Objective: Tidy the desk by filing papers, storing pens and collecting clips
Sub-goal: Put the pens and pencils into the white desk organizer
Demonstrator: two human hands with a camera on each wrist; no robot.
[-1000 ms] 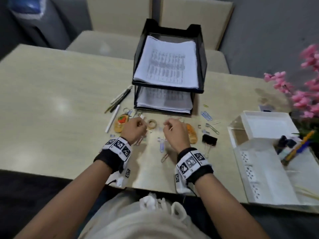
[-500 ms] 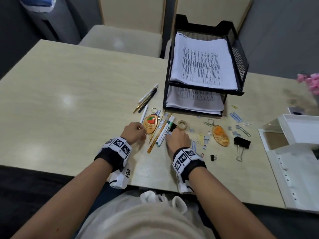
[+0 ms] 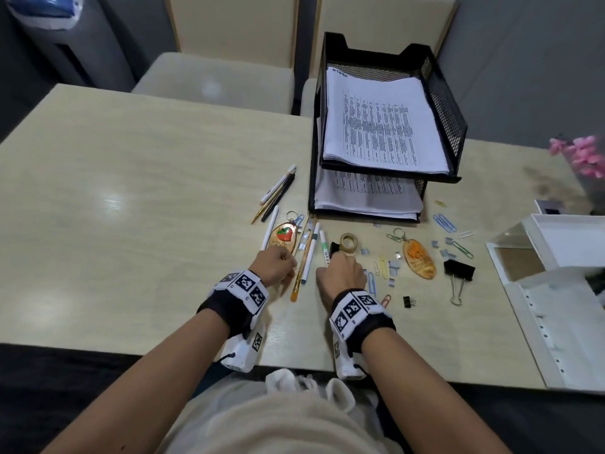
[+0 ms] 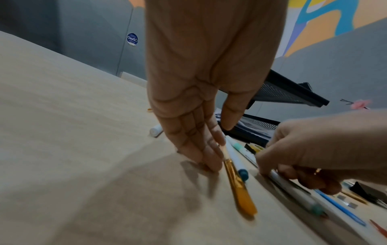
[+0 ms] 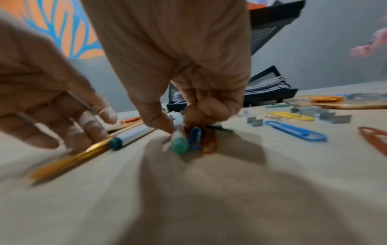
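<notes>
Between my hands on the desk lie a gold-handled brush (image 3: 299, 273), a blue-capped white pen (image 3: 309, 257) and a green-capped white pen (image 5: 178, 143). My left hand (image 3: 276, 265) has straight fingers (image 4: 201, 149) pressed on the desk against the brush. My right hand (image 3: 342, 271) curls its thumb and fingers round the green-capped pen; a blue clip (image 5: 194, 138) and an orange clip (image 5: 209, 145) lie under its fingers. More pens (image 3: 278, 194) lie left of the black paper tray (image 3: 448, 103), which holds papers (image 3: 376, 126).
Scattered right of my hands are paper clips (image 3: 443, 222), staples, a tape roll (image 3: 348, 242), two keychains (image 3: 419, 258), a large binder clip (image 3: 458, 270) and a small one (image 3: 407, 302). A white organiser box (image 3: 556, 290) stands at the right edge. Pink flowers are at far right.
My right hand has moved left, away from the orange keychain, onto the pens and now grips the green-capped one. The left hand stays beside the strawberry keychain. My head has turned left.
</notes>
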